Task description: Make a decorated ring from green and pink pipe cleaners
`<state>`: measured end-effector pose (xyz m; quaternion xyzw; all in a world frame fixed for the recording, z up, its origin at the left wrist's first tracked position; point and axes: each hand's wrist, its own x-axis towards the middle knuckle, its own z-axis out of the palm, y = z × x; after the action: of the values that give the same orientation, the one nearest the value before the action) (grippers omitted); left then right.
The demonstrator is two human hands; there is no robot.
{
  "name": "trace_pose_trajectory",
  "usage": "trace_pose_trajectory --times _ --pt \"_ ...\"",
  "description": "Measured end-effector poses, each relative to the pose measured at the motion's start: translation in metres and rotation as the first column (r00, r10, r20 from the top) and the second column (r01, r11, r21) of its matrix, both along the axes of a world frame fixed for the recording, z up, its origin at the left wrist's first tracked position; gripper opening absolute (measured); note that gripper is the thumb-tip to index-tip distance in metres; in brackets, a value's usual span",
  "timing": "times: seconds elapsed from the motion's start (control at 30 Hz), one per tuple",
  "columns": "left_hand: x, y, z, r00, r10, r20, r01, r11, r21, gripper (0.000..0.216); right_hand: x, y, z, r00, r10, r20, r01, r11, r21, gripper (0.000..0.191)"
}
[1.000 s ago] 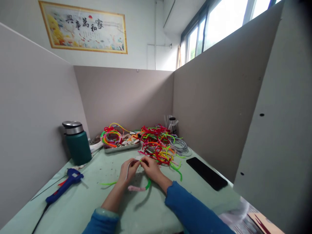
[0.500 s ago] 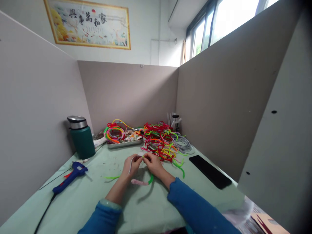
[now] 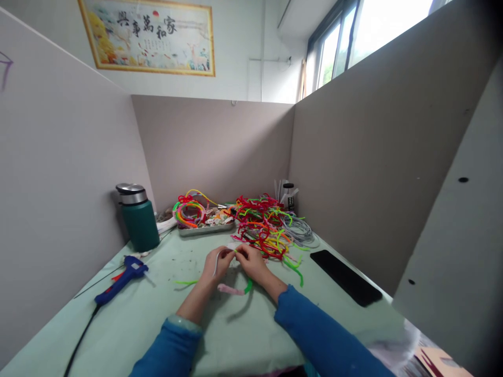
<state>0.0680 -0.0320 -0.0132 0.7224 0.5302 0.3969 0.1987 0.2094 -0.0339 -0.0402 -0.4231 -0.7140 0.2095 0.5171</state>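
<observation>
two hands [image 3: 217,262] [image 3: 253,263] pinching perhaps one pale cord [image 3: 216,264] | one glue gun [image 3: 118,286] | one bottle [image 3: 140,225]

Lit by a window [image 3: 377,26] at upper right. Backed by a white wall [image 3: 231,31], with a framed picture [image 3: 153,39] at upper left. Boxed in by grey partitions [image 3: 212,146] around a green bench [image 3: 236,340] at bottom.

Wall poster [image 3: 148,37]: big black characters [image 3: 146,23], left to right 興 事 萬 和 家, so 家和萬事興 if you go right to left
Small print [image 3: 151,45]: rows under the big ones, way too tiny to read tbh
Black-capped bottle [image 3: 288,199]: light markings, too blurry
Glue gun [image 3: 121,281]: pale patch up top, can't make it out
</observation>
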Motion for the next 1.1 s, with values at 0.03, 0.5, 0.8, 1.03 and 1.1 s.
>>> trace_pose_trajectory --times 0.03,0.5,0.8,1.03,1.1 --pt "0.0002 0.0006 -0.0004 1.0 -0.003 0.001 0.003 1.0 0.001 0.025 0.0003 0.0005 -0.0006 1.0 -0.001 0.004 0.001 1.0 0.009 0.013" --pt "-0.001 0.0013 0.0018 1.0 0.0 -0.012 0.0 1.0 0.017 0.026 0.0005 0.0004 0.0019 0.999 -0.017 0.039 0.015 0.999 0.037 0.012" --pt "0.0005 0.0001 0.003 1.0 -0.005 0.007 0.005 1.0 0.021 0.028 0.0016 0.0005 0.0017 0.998 -0.028 0.058 0.025 0.999 0.037 0.012" --pt "-0.0001 0.0017 0.0008 0.999 -0.034 0.01 0.034 0.999 0.018 0.028 0.0021 0.0029 -0.0036 0.999 -0.022 0.047 0.02 0.999 0.036 0.012" --pt "-0.0007 0.0035 -0.0011 0.999 -0.035 -0.001 0.035 0.999 0.015 0.026 0.0016 0.0027 -0.0036 0.999 -0.023 0.042 0.021 0.999 0.029 0.013"
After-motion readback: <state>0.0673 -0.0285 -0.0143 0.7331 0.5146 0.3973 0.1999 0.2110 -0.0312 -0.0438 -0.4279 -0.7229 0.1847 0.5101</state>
